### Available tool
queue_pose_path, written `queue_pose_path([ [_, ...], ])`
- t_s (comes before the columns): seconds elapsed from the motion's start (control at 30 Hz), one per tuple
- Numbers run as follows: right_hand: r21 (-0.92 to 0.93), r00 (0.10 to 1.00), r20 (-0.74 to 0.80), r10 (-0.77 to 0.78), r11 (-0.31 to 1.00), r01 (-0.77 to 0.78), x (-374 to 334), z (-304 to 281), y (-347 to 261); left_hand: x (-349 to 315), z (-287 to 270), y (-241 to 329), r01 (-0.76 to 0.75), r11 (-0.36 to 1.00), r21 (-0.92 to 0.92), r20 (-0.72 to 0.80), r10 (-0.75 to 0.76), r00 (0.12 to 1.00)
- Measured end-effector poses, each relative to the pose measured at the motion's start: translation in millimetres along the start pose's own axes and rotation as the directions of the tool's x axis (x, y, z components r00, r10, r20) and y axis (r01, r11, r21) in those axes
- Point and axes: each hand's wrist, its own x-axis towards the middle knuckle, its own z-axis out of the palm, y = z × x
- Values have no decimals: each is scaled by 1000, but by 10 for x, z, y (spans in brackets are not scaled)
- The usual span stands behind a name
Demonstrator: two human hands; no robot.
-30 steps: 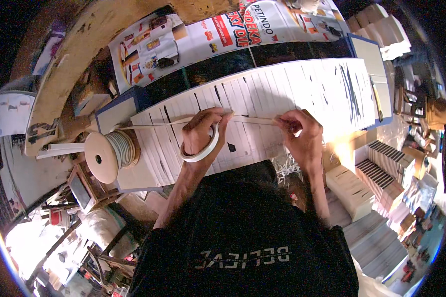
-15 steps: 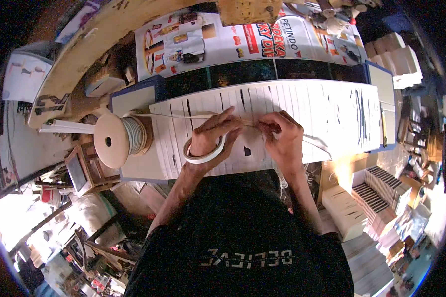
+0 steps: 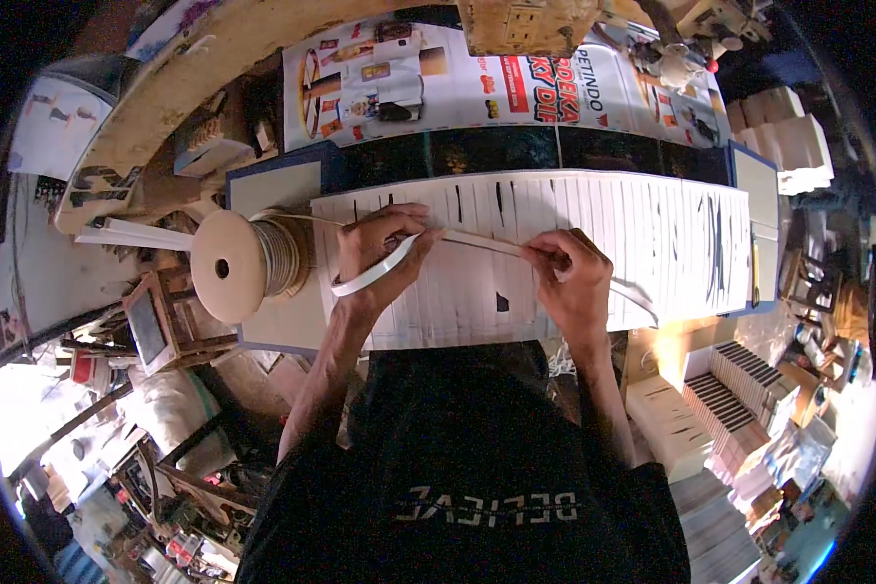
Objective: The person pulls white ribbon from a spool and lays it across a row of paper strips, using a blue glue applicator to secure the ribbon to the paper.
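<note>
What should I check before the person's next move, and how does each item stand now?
1. Left hand gripping the strip: ok, pinched at the fingertips.
2. Right hand gripping it too: ok, pinched at the other end of the span.
3. Span between the hands straight: ok, it looks straight.
4. White tail beyond the right hand straight: not ok, it curves toward the near edge.
5. Spool clear of both hands: ok, standing left of them.
6. Spool's band joined to the strip: cannot tell, the left hand hides that stretch.
</note>
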Motion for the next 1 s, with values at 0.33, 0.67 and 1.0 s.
queue_pose_path([
  [0.33, -77, 1000, 15, -6, 997, 7, 9, -9, -51, -40, 26, 3, 3, 999, 32, -20, -2, 1000],
  [0.67, -79, 999, 5, -47, 996, 47, 14, 8, 37, -89, 39, 5, 32, 974, -225, -28, -39, 999],
  [1.0, -130, 999, 3, -42, 991, 43, 16, -23, 51, -159, 43, 84, -35, 999, 28, 2, 35, 999],
])
